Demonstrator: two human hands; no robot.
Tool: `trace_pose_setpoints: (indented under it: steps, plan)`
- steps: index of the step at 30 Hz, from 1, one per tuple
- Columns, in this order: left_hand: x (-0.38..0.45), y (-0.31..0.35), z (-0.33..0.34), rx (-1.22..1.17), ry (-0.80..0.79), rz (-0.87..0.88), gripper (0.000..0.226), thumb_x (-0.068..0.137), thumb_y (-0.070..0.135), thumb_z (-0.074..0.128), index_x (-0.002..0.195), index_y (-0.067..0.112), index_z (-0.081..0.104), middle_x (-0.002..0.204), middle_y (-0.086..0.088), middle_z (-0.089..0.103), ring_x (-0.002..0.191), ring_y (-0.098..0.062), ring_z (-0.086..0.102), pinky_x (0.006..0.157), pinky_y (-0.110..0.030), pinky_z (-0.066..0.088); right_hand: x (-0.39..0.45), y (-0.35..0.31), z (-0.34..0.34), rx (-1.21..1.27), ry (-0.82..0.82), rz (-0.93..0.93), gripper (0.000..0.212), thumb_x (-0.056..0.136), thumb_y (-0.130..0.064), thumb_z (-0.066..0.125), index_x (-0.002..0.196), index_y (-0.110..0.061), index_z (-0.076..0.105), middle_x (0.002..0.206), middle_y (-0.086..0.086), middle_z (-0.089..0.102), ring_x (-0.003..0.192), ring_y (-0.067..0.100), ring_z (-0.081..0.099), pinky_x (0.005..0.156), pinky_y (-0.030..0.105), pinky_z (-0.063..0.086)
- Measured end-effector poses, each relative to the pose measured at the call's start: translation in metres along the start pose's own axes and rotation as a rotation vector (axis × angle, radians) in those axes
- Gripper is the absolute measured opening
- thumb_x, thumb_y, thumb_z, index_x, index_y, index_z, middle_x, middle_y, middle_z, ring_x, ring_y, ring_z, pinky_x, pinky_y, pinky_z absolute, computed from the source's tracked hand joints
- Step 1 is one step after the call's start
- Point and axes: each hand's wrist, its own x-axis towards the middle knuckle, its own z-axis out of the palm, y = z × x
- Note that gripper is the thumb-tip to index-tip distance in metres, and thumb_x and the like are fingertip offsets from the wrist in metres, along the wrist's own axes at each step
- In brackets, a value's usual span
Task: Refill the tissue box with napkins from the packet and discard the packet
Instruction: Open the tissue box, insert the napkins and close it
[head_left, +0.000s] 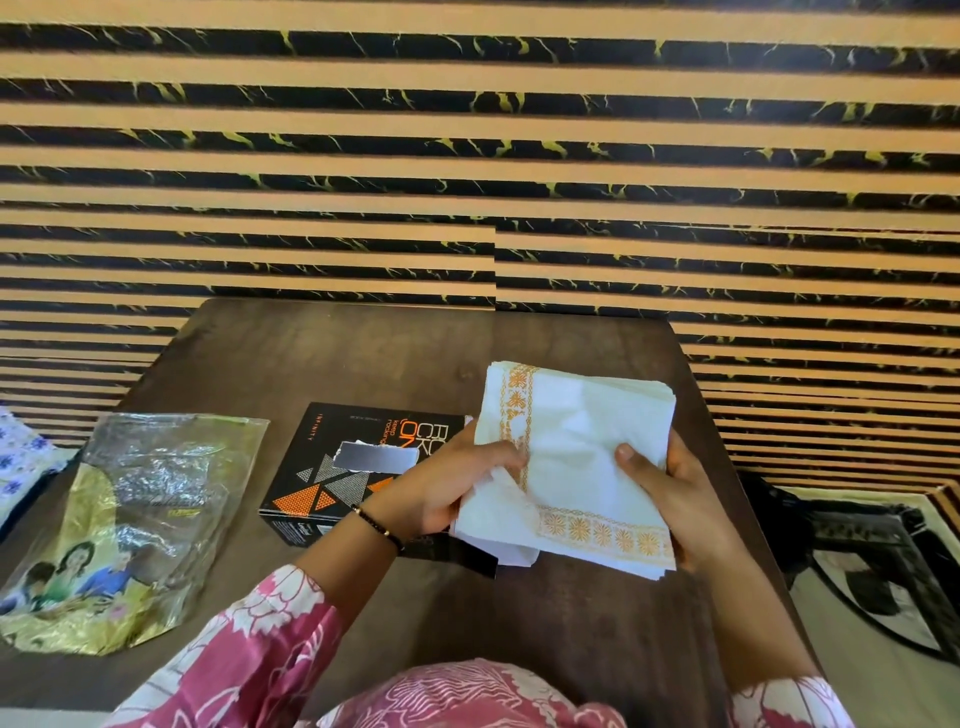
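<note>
A stack of white napkins (576, 457) with an orange patterned border is held above the dark wooden table (322, 353). My right hand (670, 493) grips the stack's right side, thumb on top. My left hand (452, 483) pinches the stack's lower left corner, where one napkin is folded back. The black tissue box (332, 462) with orange triangles lies flat just left of my hands, its top slot showing. The clear plastic packet (135, 525) with a yellow printed picture lies flat at the table's left end.
A wall of tan and black marbled stripes (467, 156) rises right behind the table. A patterned rug (883, 571) covers the floor to the right. Blue-flowered cloth (21, 457) shows at the far left edge.
</note>
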Motion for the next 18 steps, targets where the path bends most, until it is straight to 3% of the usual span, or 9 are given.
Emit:
trace_pose_setpoints:
  steps: [2, 5, 8, 10, 12, 14, 16, 18]
  plan:
    - [-0.002, -0.002, -0.004, 0.079, -0.028, -0.037, 0.044, 0.078, 0.016, 0.061, 0.12, 0.025, 0.053, 0.118, -0.003, 0.068, 0.109, -0.027, 0.063, 0.096, -0.048, 0.049, 0.001, 0.001, -0.003, -0.022, 0.021, 0.004, 0.033, 0.086, -0.023, 0.059, 0.119, -0.028, 0.053, 0.104, 0.001, 0.071, 0.089, 0.02, 0.071, 0.07, 0.036, 0.059]
    - [-0.006, -0.004, -0.007, 0.204, -0.05, -0.111, 0.04, 0.084, 0.017, 0.062, 0.121, 0.028, 0.049, 0.118, -0.001, 0.067, 0.11, -0.025, 0.061, 0.078, -0.04, 0.055, 0.001, 0.002, -0.005, -0.047, 0.075, -0.001, 0.024, 0.088, -0.026, 0.056, 0.111, -0.032, 0.055, 0.103, -0.001, 0.07, 0.087, 0.017, 0.071, 0.063, 0.027, 0.057]
    - [-0.009, -0.005, -0.007, 0.196, -0.079, -0.136, 0.036, 0.08, 0.016, 0.063, 0.114, 0.024, 0.056, 0.117, -0.001, 0.068, 0.112, -0.025, 0.061, 0.09, -0.045, 0.05, 0.001, 0.0, -0.003, -0.044, 0.091, -0.011, 0.021, 0.089, -0.025, 0.055, 0.109, -0.031, 0.056, 0.103, 0.0, 0.07, 0.085, 0.016, 0.071, 0.059, 0.024, 0.056]
    - [-0.011, -0.005, -0.006, 0.145, -0.109, -0.131, 0.033, 0.081, 0.013, 0.062, 0.114, 0.019, 0.059, 0.115, -0.002, 0.069, 0.109, -0.023, 0.063, 0.097, -0.046, 0.047, 0.0, -0.001, -0.003, -0.014, 0.091, -0.029, 0.022, 0.088, -0.023, 0.056, 0.109, -0.031, 0.057, 0.103, 0.001, 0.071, 0.087, 0.018, 0.071, 0.063, 0.029, 0.059]
    - [-0.014, -0.007, -0.007, 0.081, -0.125, -0.109, 0.029, 0.086, 0.007, 0.059, 0.114, 0.015, 0.06, 0.113, -0.004, 0.07, 0.106, -0.022, 0.065, 0.093, -0.04, 0.052, 0.0, 0.0, -0.004, 0.036, 0.096, -0.055, 0.024, 0.085, -0.024, 0.06, 0.108, -0.031, 0.06, 0.106, 0.001, 0.071, 0.095, 0.022, 0.07, 0.074, 0.04, 0.058]
    - [-0.015, -0.008, -0.009, 0.018, -0.122, -0.073, 0.034, 0.083, 0.008, 0.061, 0.116, 0.016, 0.058, 0.113, -0.006, 0.07, 0.104, -0.023, 0.066, 0.081, -0.034, 0.058, -0.001, -0.001, -0.005, 0.095, 0.06, -0.091, 0.037, 0.074, -0.034, 0.071, 0.109, -0.031, 0.061, 0.112, 0.001, 0.07, 0.101, 0.025, 0.067, 0.08, 0.045, 0.057]
    - [-0.017, -0.009, -0.009, -0.029, -0.087, -0.04, 0.04, 0.078, 0.01, 0.062, 0.116, 0.021, 0.054, 0.11, -0.006, 0.07, 0.097, -0.023, 0.068, 0.067, -0.029, 0.057, 0.0, -0.002, -0.006, 0.145, 0.005, -0.107, 0.059, 0.056, -0.045, 0.082, 0.109, -0.031, 0.062, 0.112, 0.0, 0.07, 0.102, 0.023, 0.067, 0.076, 0.039, 0.058]
    - [-0.016, -0.009, -0.008, -0.048, -0.049, -0.015, 0.042, 0.08, 0.009, 0.061, 0.117, 0.026, 0.05, 0.105, -0.006, 0.071, 0.089, -0.02, 0.068, 0.059, -0.025, 0.054, 0.0, -0.003, -0.007, 0.177, -0.031, -0.113, 0.068, 0.045, -0.046, 0.087, 0.107, -0.031, 0.063, 0.109, -0.003, 0.071, 0.1, 0.02, 0.068, 0.071, 0.032, 0.058]
